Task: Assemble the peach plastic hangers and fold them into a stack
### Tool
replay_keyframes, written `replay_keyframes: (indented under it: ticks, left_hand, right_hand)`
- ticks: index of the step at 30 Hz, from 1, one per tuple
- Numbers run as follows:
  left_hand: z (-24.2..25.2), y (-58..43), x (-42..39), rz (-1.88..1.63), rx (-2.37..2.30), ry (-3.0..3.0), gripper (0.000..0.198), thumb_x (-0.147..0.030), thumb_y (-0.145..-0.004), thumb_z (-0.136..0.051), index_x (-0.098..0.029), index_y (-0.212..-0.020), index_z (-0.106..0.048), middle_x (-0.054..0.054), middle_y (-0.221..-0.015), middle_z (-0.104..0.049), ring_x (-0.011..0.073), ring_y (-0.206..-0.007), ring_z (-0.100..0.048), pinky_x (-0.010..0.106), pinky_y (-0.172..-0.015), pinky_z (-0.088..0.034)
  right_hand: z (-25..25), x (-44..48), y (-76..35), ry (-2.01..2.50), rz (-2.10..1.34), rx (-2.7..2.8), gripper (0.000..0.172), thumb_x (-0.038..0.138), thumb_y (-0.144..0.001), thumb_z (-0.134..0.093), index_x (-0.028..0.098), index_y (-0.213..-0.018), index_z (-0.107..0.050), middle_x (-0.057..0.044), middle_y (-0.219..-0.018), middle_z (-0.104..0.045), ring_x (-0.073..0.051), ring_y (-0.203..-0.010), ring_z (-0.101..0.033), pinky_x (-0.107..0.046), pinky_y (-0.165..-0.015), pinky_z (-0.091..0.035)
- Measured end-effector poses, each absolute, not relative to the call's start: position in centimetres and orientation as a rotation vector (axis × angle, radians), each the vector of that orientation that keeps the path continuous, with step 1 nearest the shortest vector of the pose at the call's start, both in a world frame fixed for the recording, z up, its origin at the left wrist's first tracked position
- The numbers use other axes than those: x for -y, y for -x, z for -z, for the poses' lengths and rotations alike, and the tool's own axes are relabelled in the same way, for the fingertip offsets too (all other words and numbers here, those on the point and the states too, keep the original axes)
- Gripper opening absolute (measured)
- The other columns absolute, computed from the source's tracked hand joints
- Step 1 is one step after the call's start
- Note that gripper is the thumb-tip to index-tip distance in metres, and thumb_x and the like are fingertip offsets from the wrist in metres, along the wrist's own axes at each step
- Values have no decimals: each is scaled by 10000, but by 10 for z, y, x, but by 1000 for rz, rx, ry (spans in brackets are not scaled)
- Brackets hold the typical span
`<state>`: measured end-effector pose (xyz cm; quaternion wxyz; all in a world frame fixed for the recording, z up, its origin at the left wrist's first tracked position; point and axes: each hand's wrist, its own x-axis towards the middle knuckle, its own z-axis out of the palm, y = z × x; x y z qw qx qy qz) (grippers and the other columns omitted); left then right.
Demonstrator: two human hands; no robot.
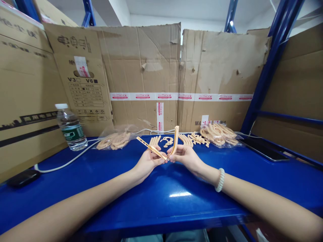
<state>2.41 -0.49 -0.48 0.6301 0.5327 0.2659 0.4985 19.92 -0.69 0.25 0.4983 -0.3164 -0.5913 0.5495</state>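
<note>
My left hand (147,161) pinches a thin tan plastic strip (150,148) that slants up and to the left. My right hand (185,156) pinches a second tan strip (175,139) that stands nearly upright. The two strips meet at their lower ends between my fingertips, just above the blue shelf top (161,191). A white bead bracelet (220,179) sits on my right wrist. Behind my hands lie loose tan plastic parts (166,141), some curved, some straight.
A clear bag of tan parts (114,139) lies at the back left, another bag (219,133) at the back right. A water bottle (71,127) stands at the left, with a white cable (65,163) and a dark object (24,177). Cardboard walls (141,77) surround the shelf.
</note>
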Motion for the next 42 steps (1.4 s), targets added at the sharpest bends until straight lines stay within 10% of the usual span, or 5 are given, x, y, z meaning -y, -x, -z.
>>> replay_keyframes:
  ticks: [29, 42]
  left_hand:
    - [2, -23, 9, -1101, -790, -1259, 525, -257, -521, -872, -99, -939, -597, 104, -835, -733, 217, -749, -707, 292, -727, -561]
    - [-29, 2, -18, -1190, -852, -1022, 173, -11, -738, -679, -116, -720, -543, 90, -727, -713, 149, -679, -708, 161, -624, -568]
  right_hand:
    - [-6, 10, -197, 819, -1274, 1496, 369, 333, -519, -848, 143, -723, -607, -14, -625, -694, -155, -576, -662, -274, -608, -551]
    - [-31, -23, -247, 802, -1125, 1466, 325, 299, -545, -839, 149, -735, -622, 21, -630, -630, -101, -575, -604, -228, -585, -516]
